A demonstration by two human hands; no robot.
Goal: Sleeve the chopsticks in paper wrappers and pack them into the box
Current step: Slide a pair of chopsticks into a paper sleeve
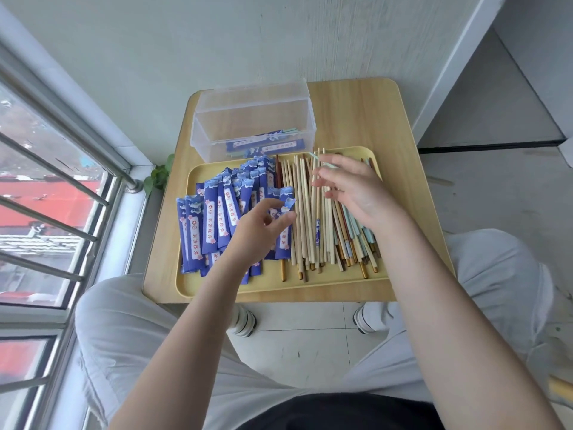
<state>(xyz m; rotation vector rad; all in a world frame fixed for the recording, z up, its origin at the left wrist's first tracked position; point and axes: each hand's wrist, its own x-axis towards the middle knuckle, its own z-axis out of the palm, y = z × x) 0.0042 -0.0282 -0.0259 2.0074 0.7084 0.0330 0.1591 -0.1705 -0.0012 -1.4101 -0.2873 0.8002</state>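
A person sits over a small wooden table (356, 97). On it a yellow tray (198, 283) holds blue paper wrappers (214, 218) on its left half and a heap of loose chopsticks (310, 218) on its right, sorted apart, I'd guess, so each hand serves one pile. The left hand (257, 228) at frame centre pinches the top of one wrapper with curled fingers. The right hand (353, 187) hovers over the chopsticks, fingers loosely spread; a pale green stick (321, 159) crosses them, though whether it is gripped I cannot tell. The clear box (254, 119), above the tray, stands open with a few sleeved pairs inside.
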